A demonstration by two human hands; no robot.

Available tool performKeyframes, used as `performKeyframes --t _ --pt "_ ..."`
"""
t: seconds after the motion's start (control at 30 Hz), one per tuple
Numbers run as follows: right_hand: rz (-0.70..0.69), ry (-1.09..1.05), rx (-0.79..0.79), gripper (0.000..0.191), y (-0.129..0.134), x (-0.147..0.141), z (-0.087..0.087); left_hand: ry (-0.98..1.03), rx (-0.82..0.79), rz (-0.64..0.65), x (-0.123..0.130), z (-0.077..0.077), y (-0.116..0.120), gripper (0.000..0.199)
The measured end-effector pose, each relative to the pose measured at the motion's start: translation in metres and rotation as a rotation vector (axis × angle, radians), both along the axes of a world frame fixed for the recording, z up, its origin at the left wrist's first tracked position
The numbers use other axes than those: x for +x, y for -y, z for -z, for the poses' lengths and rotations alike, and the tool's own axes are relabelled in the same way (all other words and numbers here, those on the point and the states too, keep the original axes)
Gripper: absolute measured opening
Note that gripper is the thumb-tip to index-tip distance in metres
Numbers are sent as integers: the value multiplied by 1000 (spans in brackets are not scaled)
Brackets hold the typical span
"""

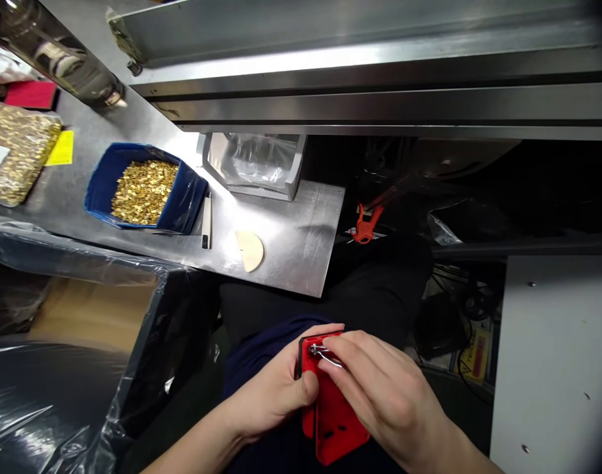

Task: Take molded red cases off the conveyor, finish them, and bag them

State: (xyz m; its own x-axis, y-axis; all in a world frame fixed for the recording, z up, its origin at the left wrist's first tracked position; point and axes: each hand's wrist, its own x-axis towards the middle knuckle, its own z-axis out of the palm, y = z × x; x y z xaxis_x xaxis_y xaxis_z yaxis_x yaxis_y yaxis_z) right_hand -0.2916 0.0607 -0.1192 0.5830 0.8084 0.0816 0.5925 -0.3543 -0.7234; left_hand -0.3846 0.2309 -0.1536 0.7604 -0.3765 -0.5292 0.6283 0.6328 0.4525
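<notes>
At the far left a clear bag (22, 148) lies beside a yellow note (61, 148), with a bottle (68, 66) beyond; next, a blue bin (189, 205) holds gold pieces (145, 191). Right of that, a pale half-disc (251, 251) lies near the bench's edge, and a grey bin (295, 168) stands farther off. At the near centre the left hand (281, 392) grips the red case (343, 418) above the lap, thumb over its left edge, hollow side showing. The right hand (389, 385) pinches a metal tool (333, 360) between thumb and fingers, its tip at the case's far left corner (whether it touches the wall, I cannot tell). The work looks midway: the tip is already inside, but the tool is not yet let go or withdrawn, and anything finished in that corner is hidden. Farther right stands a white panel (552, 362).
</notes>
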Motion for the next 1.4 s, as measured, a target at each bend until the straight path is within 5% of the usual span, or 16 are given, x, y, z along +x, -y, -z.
performKeyframes --t 0.53,0.73,0.9,1.17,1.4 --pt "-51 119 -61 24 0 1 -7 18 10 11 -2 1 1 93" --pt "-118 -53 -71 24 -5 12 -1 -58 -155 -67 -1 1 3 88" --pt "9 -227 31 23 3 29 2 -107 -217 -93 -3 5 2 77" --pt "-192 -77 -40 25 0 27 3 -108 -253 -90 1 5 2 91" --pt "-210 -10 -34 21 -4 27 6 -63 -267 -96 0 7 3 86"
